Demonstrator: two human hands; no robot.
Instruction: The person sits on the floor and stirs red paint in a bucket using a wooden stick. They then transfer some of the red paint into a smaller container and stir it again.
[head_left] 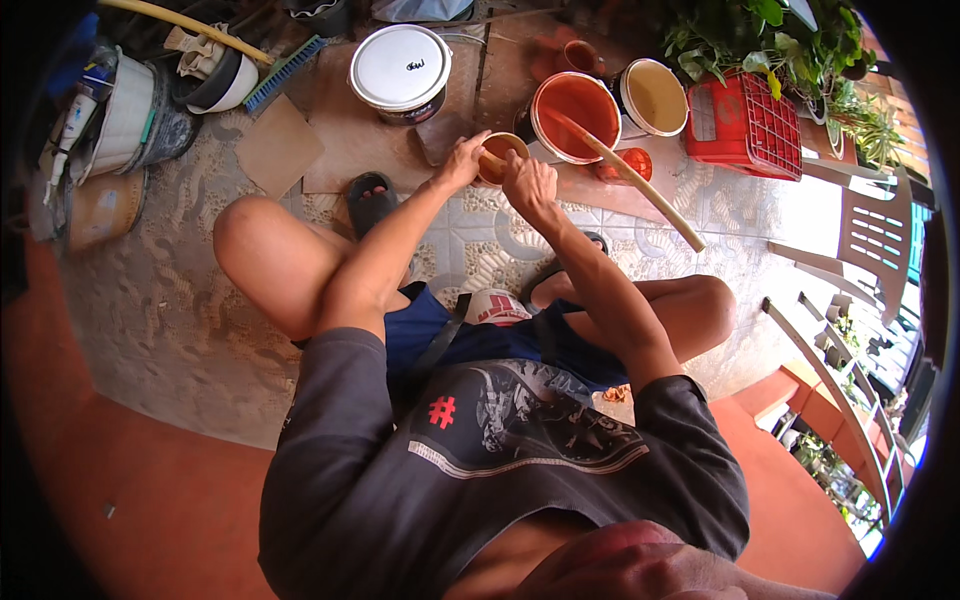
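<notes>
Small cup: a round orange-brown cup (500, 155) sits on the tiled floor (470, 235) at about 12 o'clock from the person's knees, between both hands.
Left hand: the left hand (463, 160) is clamped on the cup's 9 o'clock rim, fingers curled around its side.
Right hand: the right hand (528, 180) rests at the cup's 4 o'clock edge, fingers drawn together (whether it pinches anything I cannot tell).
Orange bucket: an open bucket of orange paint (575, 115) stands just beside the cup at 2 o'clock, with a long wooden stick (630, 180) leaning out of it toward 4 o'clock.
Cream bucket: a bucket with pale contents (655, 97) touches the orange one at its 3 o'clock.
Lidded bucket: a bucket with a white lid (400, 70) stands at 10 o'clock from the cup, apart from it.
Red crate: a red plastic crate (745, 125) holds green plants at the far 2 o'clock.
Sandal: a black sandal (370, 200) lies at 8 o'clock of the cup (near the left forearm).
</notes>
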